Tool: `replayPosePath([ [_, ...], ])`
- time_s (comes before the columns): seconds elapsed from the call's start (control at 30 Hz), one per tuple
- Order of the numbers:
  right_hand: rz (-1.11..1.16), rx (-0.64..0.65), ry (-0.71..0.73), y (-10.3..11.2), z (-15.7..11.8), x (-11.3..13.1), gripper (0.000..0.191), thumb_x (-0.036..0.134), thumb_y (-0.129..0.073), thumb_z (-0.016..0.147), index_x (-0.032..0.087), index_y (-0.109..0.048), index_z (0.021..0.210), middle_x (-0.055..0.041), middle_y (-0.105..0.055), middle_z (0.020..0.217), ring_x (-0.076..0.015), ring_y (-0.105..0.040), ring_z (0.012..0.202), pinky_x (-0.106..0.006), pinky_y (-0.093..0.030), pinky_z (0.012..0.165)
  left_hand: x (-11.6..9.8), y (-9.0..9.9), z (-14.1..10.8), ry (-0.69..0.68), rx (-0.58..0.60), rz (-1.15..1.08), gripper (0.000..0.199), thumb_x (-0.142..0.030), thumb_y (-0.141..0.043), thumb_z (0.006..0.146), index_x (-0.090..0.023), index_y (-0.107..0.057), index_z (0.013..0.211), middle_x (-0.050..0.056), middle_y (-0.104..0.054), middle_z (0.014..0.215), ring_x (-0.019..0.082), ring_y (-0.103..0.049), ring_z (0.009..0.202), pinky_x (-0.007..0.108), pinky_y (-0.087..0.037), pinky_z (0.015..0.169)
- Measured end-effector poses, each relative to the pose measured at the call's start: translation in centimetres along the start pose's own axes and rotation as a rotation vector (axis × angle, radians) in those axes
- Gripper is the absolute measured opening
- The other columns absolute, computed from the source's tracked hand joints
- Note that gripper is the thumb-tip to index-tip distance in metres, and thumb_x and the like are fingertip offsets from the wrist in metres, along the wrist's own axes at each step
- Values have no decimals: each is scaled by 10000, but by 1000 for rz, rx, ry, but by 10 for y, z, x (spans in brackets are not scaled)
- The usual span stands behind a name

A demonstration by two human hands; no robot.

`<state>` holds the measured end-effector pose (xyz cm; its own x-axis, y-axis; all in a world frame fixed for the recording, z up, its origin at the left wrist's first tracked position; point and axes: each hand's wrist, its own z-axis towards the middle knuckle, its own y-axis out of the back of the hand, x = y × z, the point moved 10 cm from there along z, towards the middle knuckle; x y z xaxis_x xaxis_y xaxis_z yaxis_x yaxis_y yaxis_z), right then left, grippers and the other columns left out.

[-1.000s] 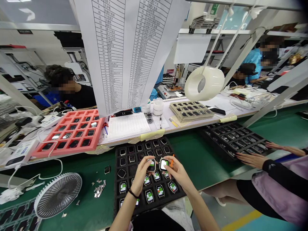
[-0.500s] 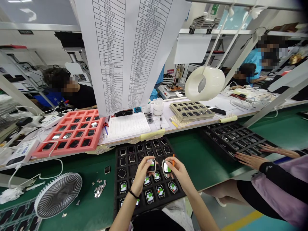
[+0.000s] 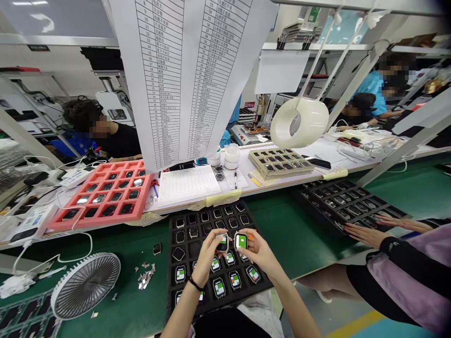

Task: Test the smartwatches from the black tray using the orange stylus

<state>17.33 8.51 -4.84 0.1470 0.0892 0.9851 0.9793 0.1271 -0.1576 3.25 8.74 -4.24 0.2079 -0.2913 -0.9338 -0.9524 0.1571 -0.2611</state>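
Observation:
Above a black foam tray (image 3: 183, 270) of watch cases, my left hand (image 3: 210, 249) pinches a smartwatch body (image 3: 222, 242) with a partly green and white screen. Close beside it, my right hand (image 3: 259, 251) holds a second smartwatch (image 3: 241, 241), its screen lit white and green. Something small and orange (image 3: 250, 237) shows at the right fingers; its full shape is hidden. In the tray's near rows lie several watches with lit screens, such as one watch (image 3: 219, 287) below my hands. The far rows hold watches with dark screens.
A grey fan (image 3: 86, 285) and metal scraps (image 3: 146, 276) are on the green bench at left, near a lone watch (image 3: 157, 248). A pink tray (image 3: 116, 195) sits on the shelf. At right, another person's hands (image 3: 368, 233) touch a black tray (image 3: 347, 204). A paper list (image 3: 190, 84) hangs ahead.
My right hand has tilted its watch and shifted it slightly left and up; its screen now shows more green. My left hand is nearly still. The other person's far hand has moved slightly left.

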Motion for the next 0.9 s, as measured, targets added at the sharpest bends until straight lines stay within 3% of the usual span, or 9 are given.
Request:
replayPosePath([
  [0.17, -18, -72, -18, 7, 0, -1, 411, 393, -799, 658, 235, -583, 970, 2, -608, 766, -158, -568, 654, -266, -478, 556, -1, 1, 0, -5, 2, 7, 303, -437, -568, 831, -213, -608, 1032, 38, -673, 935, 119, -552, 587, 235, -403, 552],
  [0.4, -18, -213, -77, 22, -2, -3, 393, 539, -759, 656, 210, -617, 817, 38, -467, 636, -90, -381, 475, -211, -312, 372, 0, 0, 1, -15, 10, 17, 348, -470, -571, 824, -197, -600, 1037, 60, -670, 951, 119, -542, 586, 243, -417, 561],
  [0.53, 0, -190, -95, 20, -2, -4, 381, 580, -685, 720, 218, -615, 816, 46, -446, 593, -91, -394, 426, -225, -280, 365, 1, 0, 1, -14, 7, 22, 364, -485, -574, 817, -199, -604, 1038, 62, -669, 956, 119, -537, 584, 247, -419, 564],
  [0.7, -19, -115, -59, 13, -1, 5, 388, 552, -693, 727, 243, -611, 946, 37, -487, 676, -93, -448, 439, -231, -288, 381, 0, 0, 0, -12, 10, 7, 350, -471, -581, 824, -200, -598, 1045, 57, -666, 962, 118, -546, 593, 244, -427, 569],
  [0.9, -6, -124, -54, 12, -2, 5, 416, 581, -679, 729, 234, -604, 947, 31, -483, 710, -90, -467, 456, -230, -298, 392, -1, -2, 2, -39, 35, 22, 349, -450, -597, 826, -197, -570, 1065, 44, -646, 953, 96, -532, 571, 233, -413, 553],
])
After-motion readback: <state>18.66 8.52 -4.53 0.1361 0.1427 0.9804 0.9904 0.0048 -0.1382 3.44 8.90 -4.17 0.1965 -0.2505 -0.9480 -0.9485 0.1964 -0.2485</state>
